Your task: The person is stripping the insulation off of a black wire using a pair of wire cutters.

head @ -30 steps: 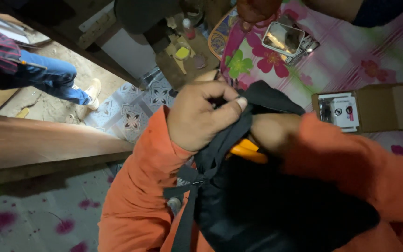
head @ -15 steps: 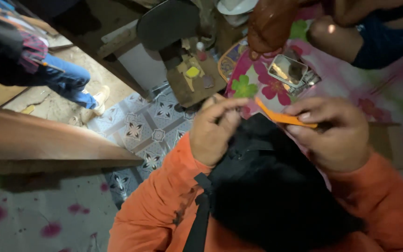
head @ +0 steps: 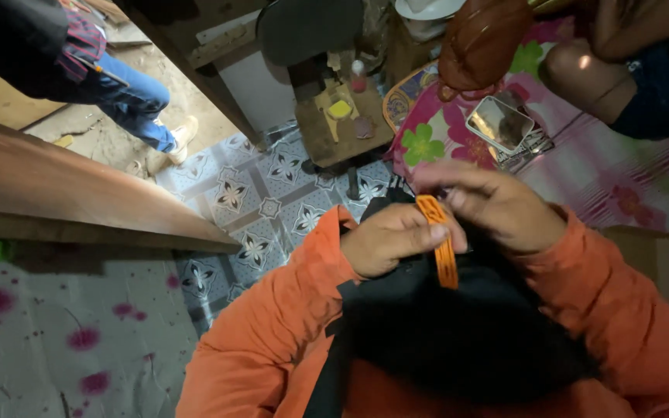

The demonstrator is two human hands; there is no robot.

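A black bag (head: 458, 340) runs off the bottom edge; an orange strap's (head: 441, 248) upper end vanishes under the right hand (head: 497, 209). A seated person (head: 644, 70) is cropped at top right.

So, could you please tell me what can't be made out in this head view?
- Orange strap: its ends, covered by the left hand and right hand.
- Black bag: its lower part, cut off by the bottom edge.
- Cardboard box: its contents, behind the right sleeve.

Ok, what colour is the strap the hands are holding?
Orange, the strap shows best in the head view, over a black bag.
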